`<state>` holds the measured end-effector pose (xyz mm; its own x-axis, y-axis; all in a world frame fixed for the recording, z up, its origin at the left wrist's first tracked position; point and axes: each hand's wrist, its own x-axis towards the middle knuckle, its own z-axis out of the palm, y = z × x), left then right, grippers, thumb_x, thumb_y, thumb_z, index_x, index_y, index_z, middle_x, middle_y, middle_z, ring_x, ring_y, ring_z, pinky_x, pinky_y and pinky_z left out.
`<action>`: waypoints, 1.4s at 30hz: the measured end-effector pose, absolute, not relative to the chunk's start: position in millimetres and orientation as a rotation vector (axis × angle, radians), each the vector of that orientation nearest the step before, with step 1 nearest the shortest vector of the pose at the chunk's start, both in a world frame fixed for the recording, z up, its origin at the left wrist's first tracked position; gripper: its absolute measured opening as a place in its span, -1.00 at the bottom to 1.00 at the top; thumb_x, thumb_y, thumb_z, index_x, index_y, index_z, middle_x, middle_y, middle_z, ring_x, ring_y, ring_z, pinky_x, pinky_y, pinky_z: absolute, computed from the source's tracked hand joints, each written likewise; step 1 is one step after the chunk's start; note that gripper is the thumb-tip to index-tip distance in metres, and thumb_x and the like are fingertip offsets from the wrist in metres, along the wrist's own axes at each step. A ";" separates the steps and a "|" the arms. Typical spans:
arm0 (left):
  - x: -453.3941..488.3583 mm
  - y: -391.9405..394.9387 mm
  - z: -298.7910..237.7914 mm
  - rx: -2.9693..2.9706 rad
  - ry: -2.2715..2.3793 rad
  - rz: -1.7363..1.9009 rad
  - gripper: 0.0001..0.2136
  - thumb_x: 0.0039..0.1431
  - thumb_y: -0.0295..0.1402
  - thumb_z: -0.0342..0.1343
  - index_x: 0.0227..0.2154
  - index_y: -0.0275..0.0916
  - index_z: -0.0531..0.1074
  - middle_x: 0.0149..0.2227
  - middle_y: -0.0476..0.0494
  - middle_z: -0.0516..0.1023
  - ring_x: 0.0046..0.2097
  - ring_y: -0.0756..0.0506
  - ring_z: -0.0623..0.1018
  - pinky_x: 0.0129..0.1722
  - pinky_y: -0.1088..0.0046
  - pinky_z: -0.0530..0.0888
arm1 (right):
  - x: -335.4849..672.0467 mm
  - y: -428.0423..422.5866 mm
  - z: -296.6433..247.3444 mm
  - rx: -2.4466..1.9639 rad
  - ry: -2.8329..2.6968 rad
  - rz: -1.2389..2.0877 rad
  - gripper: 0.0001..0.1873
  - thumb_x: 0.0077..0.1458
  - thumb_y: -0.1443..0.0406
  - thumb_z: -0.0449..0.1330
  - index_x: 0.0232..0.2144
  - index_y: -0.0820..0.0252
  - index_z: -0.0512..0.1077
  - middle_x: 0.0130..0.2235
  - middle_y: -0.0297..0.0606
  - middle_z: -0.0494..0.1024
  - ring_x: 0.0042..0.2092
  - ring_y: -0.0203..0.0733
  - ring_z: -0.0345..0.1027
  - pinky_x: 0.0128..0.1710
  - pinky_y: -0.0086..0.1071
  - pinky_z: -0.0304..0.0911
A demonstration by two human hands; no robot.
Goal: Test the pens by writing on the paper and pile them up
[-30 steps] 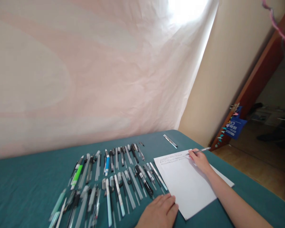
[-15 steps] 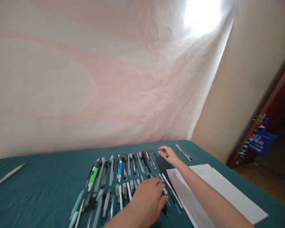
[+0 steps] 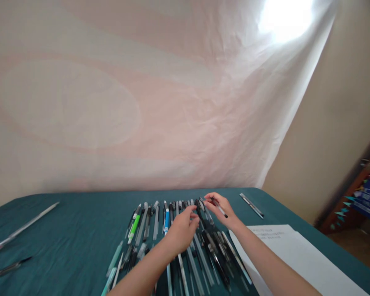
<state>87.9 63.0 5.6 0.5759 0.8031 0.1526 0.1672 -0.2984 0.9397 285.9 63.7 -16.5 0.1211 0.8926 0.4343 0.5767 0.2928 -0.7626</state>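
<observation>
Through the head camera I see two bare hands over a bench draped in dark teal cloth (image 3: 74,242). The right hand (image 3: 224,209) has its fingertips pinched on a slim pen with dark ends and a pale middle (image 3: 222,212), held slanting above the far right end of dense rows of clear, grey and black plastic pens (image 3: 205,259). The left hand (image 3: 183,230) is over the middle of those rows, thumb and fingers apart; I cannot tell whether it touches any pen below. At the rows' left side lies a bright green pen (image 3: 133,227), and near the left hand a blue and white pen (image 3: 167,220). White paper sheets with faint writing (image 3: 308,259) lie at the right, partly under the right forearm. Farther off on the right is a narrow pale-and-dark stick (image 3: 252,205). On the left lies a long pale rod (image 3: 31,224), with a slim dark object (image 3: 9,269) nearer
</observation>
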 end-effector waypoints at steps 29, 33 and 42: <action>97.2 49.3 25.5 0.631 0.630 0.899 -0.94 0.09 -0.48 0.05 -0.39 -0.34 0.40 -0.55 -0.01 0.40 -0.55 0.13 0.39 -0.52 0.68 0.35 | 222.6 -10.5 21.7 -1.257 -1.458 0.373 -0.71 0.14 0.12 -0.07 -0.26 0.13 0.35 -0.48 -0.34 0.34 -0.40 -0.24 0.25 -0.38 -0.41 0.18; 98.6 42.5 27.2 0.662 0.602 0.877 -0.94 0.09 -0.44 0.05 -0.39 -0.34 0.37 -0.51 -0.05 0.43 -0.52 0.11 0.41 -0.50 0.65 0.34 | 221.5 -8.9 17.6 -1.270 -1.380 0.393 -0.74 0.11 0.12 -0.03 -0.29 0.14 0.31 -0.47 -0.34 0.36 -0.42 -0.24 0.26 -0.43 -0.43 0.19; 99.6 32.7 30.3 0.799 0.574 0.781 -0.91 0.04 -0.38 0.05 -0.45 -0.28 0.27 -0.56 -0.01 0.40 -0.54 0.08 0.38 -0.52 0.60 0.28 | 217.9 -7.7 9.4 -1.288 -1.335 0.322 -0.75 0.09 0.13 0.00 -0.46 0.17 0.29 -0.49 -0.35 0.35 -0.43 -0.27 0.24 -0.43 -0.46 0.18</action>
<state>99.6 32.7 30.3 0.5890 0.7919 -0.1613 -0.3908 0.4538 0.8009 217.9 -7.7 9.4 0.3050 0.7965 0.5221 0.4709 0.3504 -0.8096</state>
